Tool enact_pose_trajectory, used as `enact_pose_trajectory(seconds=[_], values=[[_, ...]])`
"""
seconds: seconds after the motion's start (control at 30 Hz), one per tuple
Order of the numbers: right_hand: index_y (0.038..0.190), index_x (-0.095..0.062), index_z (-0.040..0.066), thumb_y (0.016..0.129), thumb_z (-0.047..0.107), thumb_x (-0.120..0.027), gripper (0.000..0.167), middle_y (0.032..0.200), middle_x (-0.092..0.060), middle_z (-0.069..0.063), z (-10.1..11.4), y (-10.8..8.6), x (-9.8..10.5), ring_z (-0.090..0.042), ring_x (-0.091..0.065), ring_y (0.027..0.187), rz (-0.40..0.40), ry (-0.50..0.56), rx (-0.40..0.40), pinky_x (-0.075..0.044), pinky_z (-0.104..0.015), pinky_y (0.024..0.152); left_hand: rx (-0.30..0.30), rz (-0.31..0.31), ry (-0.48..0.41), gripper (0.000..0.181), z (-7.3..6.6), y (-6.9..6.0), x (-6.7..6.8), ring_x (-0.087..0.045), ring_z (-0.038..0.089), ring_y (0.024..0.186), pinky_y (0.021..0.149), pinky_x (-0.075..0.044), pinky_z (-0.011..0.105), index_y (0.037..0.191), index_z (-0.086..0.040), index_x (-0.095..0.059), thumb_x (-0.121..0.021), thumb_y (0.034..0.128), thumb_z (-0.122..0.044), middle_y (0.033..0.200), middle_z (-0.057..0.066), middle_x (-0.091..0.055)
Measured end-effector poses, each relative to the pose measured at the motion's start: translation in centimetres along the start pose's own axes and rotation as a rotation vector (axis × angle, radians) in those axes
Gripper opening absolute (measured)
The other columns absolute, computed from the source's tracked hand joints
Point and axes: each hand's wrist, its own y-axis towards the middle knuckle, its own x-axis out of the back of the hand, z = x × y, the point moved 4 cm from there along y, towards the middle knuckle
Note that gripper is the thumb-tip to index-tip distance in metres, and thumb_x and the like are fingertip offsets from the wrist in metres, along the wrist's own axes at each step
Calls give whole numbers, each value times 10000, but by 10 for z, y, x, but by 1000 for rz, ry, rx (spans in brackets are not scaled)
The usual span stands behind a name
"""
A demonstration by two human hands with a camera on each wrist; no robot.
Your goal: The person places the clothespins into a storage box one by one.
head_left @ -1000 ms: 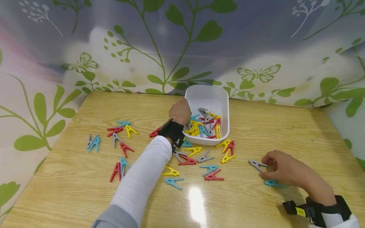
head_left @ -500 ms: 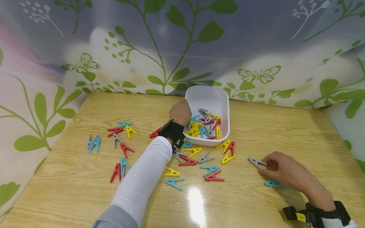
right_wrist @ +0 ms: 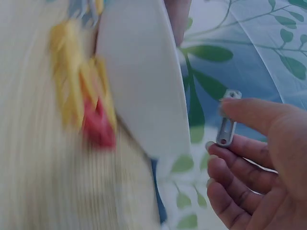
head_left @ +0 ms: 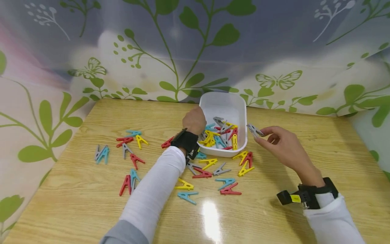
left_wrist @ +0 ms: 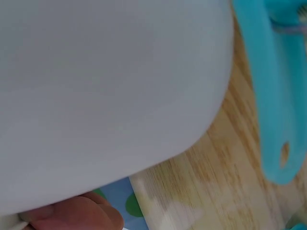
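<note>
Grey clothespin (head_left: 253, 129), pinched between thumb and finger of the right hand (head_left: 281, 144), has moved over to just beside the white bin (head_left: 223, 103) at its right rim, judged to be within easy reach of its interior. Left hand (head_left: 194, 120) rests at the opposite rim; how far its fingers close cannot be determined

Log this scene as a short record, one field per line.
Left hand: grips the left rim of the white bin
Right hand: pinches a gray clothespin just right of the bin
In the bin: gray, yellow, blue and red clothespins
On the wood-grain tabletop: loose clothespins in the same four colors
Behind: printed backdrop with leaves and butterflies
</note>
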Motion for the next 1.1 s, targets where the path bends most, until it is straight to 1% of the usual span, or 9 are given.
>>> enact_pose_trajectory(seconds=[0.13,0.23,0.33,0.43,0.5,0.63,0.77,0.97,1.1], values=[[1172,-624,61,898,455,-637,480,897,-601,-92,15,18,-11,-229,-524,770,15,48,-13,-428,-341,591,-1,-2,2,297,-3,1,-1,-663,274,801,669,-543,380,1178,-3,-571,-565,961,-207,941,138,-672],[1194,-614,66,903,454,-629,485,904,-606,-93,25,28,-15,-232,-530,780,13,41,2,-428,-355,597,-4,-10,5,295,-5,2,-2,-664,272,809,672,-544,380,1162,-9,-576,-580,953,-218,947,133,-674],[1310,-545,77,914,472,-604,562,1054,-614,-111,32,35,-18,-249,-561,855,1,87,20,-461,-388,663,-3,-18,6,286,-6,2,-3,-663,272,820,676,-545,382,1149,-13,-580,-583,951,-219,956,132,-672],[1399,-462,86,929,481,-573,624,1215,-572,-126,36,38,-20,-280,-579,945,-8,142,40,-486,-438,752,-4,-28,9,281,-8,1,-4,-663,276,825,680,-544,387,1145,-10,-584,-582,951,-214,958,135,-672],[1418,-436,84,942,478,-552,629,1272,-544,-136,36,37,-22,-298,-574,986,-10,165,46,-483,-463,797,-7,-35,13,276,-9,1,-5,-664,278,822,679,-544,388,1141,-7,-587,-578,952,-207,952,137,-672],[1373,-487,63,969,455,-514,564,1265,-545,-143,31,32,-22,-302,-564,984,-18,163,51,-471,-471,815,-12,-52,24,243,-9,0,-5,-666,280,810,669,-545,387,1121,-7,-595,-547,964,-185,938,138,-675],[1339,-519,48,981,419,-508,516,1254,-550,-142,25,28,-21,-296,-559,980,-22,162,58,-457,-475,836,-11,-51,20,228,-7,0,-4,-663,282,818,674,-544,388,1114,-13,-595,-533,969,-178,952,137,-672],[1323,-530,41,990,375,-511,472,1267,-539,-141,16,21,-17,-300,-561,1007,20,137,83,-456,-480,839,-12,-38,6,253,-2,1,-3,-658,294,843,699,-540,399,1161,-4,-579,-516,976,-164,983,148,-665],[1308,-541,45,995,349,-512,438,1260,-538,-136,7,13,-11,-298,-559,1035,60,128,107,-457,-484,838,-9,-40,3,258,2,2,-2,-656,298,838,703,-538,404,1178,-6,-571,-498,985,-160,977,149,-663]])
